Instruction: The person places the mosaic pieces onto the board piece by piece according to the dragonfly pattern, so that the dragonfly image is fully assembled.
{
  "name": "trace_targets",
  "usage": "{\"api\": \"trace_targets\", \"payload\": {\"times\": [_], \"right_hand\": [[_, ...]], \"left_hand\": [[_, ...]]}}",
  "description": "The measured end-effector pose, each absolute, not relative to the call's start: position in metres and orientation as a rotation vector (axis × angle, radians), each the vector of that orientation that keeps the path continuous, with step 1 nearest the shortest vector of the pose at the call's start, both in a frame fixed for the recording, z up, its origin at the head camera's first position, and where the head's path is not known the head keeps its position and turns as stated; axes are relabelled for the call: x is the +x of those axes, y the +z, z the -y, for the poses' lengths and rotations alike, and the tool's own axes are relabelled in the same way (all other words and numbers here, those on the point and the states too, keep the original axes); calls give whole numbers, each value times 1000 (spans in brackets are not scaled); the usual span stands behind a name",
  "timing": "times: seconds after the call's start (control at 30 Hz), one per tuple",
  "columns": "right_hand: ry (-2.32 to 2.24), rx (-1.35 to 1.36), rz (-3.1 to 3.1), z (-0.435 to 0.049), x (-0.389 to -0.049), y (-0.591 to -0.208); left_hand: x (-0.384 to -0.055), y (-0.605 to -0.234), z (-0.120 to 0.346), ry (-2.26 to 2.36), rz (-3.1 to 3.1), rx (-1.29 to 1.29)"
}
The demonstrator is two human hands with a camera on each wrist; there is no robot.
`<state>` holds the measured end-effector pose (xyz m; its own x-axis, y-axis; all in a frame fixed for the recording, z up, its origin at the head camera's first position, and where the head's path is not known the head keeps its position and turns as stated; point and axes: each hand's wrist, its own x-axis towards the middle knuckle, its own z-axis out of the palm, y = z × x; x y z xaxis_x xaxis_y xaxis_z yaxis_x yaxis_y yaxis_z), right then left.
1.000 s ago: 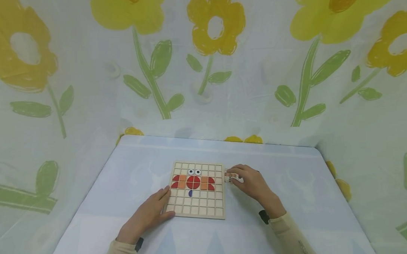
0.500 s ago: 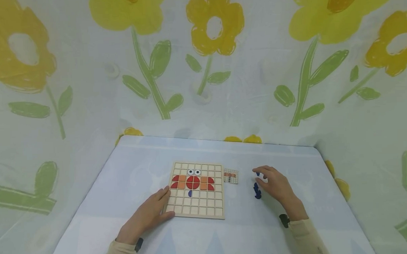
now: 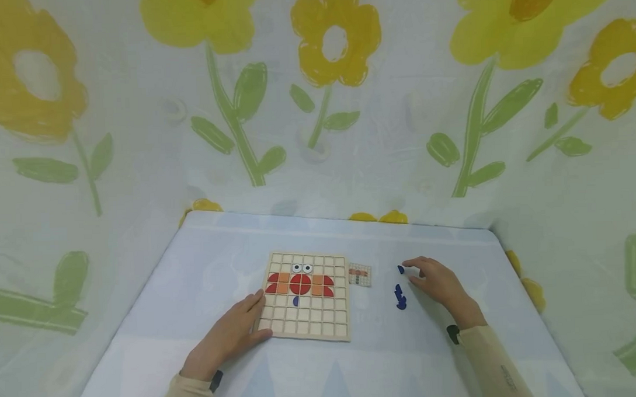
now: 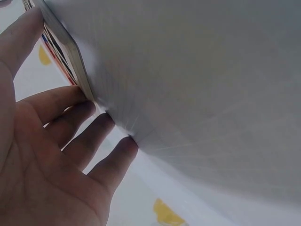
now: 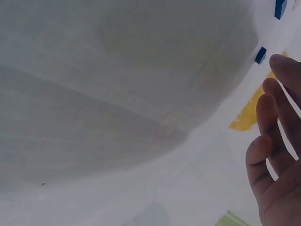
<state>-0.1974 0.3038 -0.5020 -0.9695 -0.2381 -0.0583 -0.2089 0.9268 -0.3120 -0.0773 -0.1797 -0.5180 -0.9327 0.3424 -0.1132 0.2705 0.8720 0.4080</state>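
A wooden grid board [image 3: 308,329] lies on the table, holding a figure of red and orange pieces, two eye pieces [image 3: 302,268] and one blue half-round piece [image 3: 296,301]. My left hand [image 3: 233,336] lies along its left edge; in the left wrist view the thumb and fingertips [image 4: 77,94] touch the board's side [image 4: 70,54]. My right hand [image 3: 441,285] hovers at the right, thumb and index finger apart. Just beyond its fingertips [image 5: 278,60] sits a single blue half-round piece [image 3: 401,270], with a small gap between them in the right wrist view.
Several more blue pieces [image 3: 400,297] lie in a row nearer the person than the single one. A small card with a grid picture [image 3: 360,275] lies against the board's right side. Flower-printed cloth walls [image 3: 379,144] stand around the table [image 3: 430,235].
My right hand has left the picture card and moved right, uncovering the card and the blue pieces. In the last half second it shifted slightly farther right. My left hand stays at the board.
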Motion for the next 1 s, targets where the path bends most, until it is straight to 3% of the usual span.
{"api": "trace_targets", "payload": {"times": [0.57,1.0], "right_hand": [[-405,-348,-2888,-294,-224,-509],[-386,-334,-2858,-293,-224,-505]], "left_hand": [[-77,-520,180,560,-2863,426],[-77,-520,181,584,-2860,446]]}}
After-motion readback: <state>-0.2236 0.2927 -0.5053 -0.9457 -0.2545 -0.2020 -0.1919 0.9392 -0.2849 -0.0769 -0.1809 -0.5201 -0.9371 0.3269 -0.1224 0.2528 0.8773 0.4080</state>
